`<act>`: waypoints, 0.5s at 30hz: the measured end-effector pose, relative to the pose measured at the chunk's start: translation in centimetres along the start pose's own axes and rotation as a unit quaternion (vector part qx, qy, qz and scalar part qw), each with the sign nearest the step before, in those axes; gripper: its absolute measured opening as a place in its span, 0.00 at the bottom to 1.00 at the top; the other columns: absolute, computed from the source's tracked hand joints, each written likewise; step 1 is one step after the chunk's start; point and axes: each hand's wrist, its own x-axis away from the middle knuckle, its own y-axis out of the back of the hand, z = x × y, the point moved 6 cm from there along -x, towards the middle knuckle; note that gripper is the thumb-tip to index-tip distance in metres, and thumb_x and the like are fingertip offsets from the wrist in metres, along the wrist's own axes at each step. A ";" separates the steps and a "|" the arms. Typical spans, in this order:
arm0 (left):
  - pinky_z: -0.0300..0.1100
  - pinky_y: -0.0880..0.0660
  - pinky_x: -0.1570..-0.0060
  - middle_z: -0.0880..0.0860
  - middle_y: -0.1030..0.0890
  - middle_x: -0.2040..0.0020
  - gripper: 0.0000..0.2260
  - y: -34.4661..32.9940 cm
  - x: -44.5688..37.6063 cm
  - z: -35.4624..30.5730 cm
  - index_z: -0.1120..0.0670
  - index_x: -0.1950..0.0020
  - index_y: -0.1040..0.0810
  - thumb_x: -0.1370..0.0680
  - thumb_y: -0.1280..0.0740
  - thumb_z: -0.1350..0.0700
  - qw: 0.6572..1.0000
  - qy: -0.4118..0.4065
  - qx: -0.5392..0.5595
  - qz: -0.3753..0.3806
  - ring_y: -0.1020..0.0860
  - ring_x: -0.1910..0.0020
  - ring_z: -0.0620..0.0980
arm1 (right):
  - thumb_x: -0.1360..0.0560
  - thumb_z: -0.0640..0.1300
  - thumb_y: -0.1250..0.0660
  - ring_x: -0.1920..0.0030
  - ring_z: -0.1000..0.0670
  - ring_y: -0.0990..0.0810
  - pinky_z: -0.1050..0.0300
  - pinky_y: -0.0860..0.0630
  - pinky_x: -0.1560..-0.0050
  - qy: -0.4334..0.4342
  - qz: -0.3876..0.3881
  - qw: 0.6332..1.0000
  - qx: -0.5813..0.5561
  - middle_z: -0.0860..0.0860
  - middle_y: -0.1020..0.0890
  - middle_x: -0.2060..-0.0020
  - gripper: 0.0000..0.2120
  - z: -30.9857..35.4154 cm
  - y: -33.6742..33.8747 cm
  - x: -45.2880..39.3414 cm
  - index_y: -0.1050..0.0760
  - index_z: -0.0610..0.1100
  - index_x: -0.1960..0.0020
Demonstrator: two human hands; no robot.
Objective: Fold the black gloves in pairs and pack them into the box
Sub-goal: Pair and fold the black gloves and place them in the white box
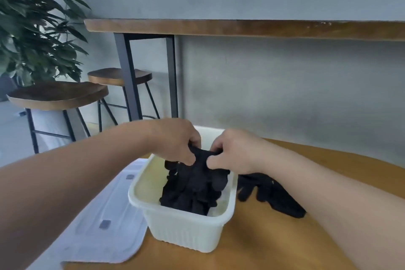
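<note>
Packing a folded pair into the box (179, 228)

Left hand (175, 140) and right hand (232, 151) both pinch the pair (197, 180) above it; next, likely lower it, then take the gloves (269, 193) beside the box.

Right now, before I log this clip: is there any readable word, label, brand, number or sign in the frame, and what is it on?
None readable.
White box: ribbed wall, no print visible.
White lid beside the box: small grey square marks, no text on them.
Black gloves held over the box by the left hand and right hand: no tag or logo shows.
Loose black glove on the wooden table: no marking shows.
</note>
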 end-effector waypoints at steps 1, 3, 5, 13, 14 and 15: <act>0.37 0.25 0.59 0.43 0.19 0.56 0.10 -1.0 -0.3 1.3 0.43 0.47 0.21 0.27 0.33 0.50 0.999 0.012 -0.007 0.029 0.22 0.59 0.41 | 0.30 0.53 0.33 0.67 0.50 0.28 0.57 0.32 0.67 0.000 0.033 0.999 0.004 0.47 0.23 0.67 0.12 0.5 -1.4 -1.3 0.18 0.44 0.58; 0.36 0.27 0.60 0.42 0.20 0.55 0.12 -3.1 -1.0 2.8 0.44 0.42 0.22 0.26 0.33 0.50 0.996 0.023 -0.028 0.085 0.24 0.59 0.41 | 0.30 0.53 0.32 0.68 0.49 0.30 0.56 0.33 0.66 -0.003 0.103 0.995 0.005 0.49 0.27 0.70 0.15 1.1 -4.1 -3.3 0.21 0.40 0.60; 0.36 0.30 0.58 0.45 0.21 0.48 0.15 -5.0 -1.5 3.1 0.47 0.37 0.23 0.24 0.33 0.51 0.989 0.026 -0.065 0.134 0.24 0.54 0.45 | 0.30 0.53 0.32 0.66 0.49 0.29 0.54 0.32 0.64 -0.007 0.162 0.987 0.012 0.49 0.28 0.70 0.13 1.1 -6.3 -4.2 0.23 0.42 0.63; 0.40 0.35 0.56 0.52 0.21 0.40 0.15 -12.6 -5.0 3.5 0.54 0.36 0.23 0.21 0.33 0.51 0.953 -0.013 -0.180 0.243 0.24 0.43 0.52 | 0.25 0.52 0.31 0.56 0.46 0.25 0.54 0.27 0.53 -0.002 0.332 0.933 0.140 0.51 0.26 0.64 0.11 1.1 -13.4 -6.6 0.23 0.45 0.59; 0.40 0.36 0.54 0.51 0.22 0.39 0.16 -13.1 -5.3 3.6 0.53 0.35 0.24 0.21 0.34 0.51 0.949 -0.017 -0.190 0.251 0.25 0.41 0.52 | 0.24 0.53 0.31 0.53 0.46 0.25 0.54 0.27 0.53 0.004 0.334 0.930 0.156 0.51 0.26 0.61 0.13 1.2 -13.6 -6.8 0.20 0.44 0.50; 0.39 0.36 0.53 0.51 0.22 0.38 0.17 -13.3 -5.5 3.6 0.53 0.34 0.25 0.21 0.34 0.50 0.946 -0.021 -0.198 0.256 0.25 0.40 0.52 | 0.24 0.54 0.31 0.52 0.47 0.25 0.56 0.27 0.55 0.003 0.331 0.928 0.169 0.50 0.25 0.60 0.18 1.1 -13.7 -6.9 0.21 0.42 0.42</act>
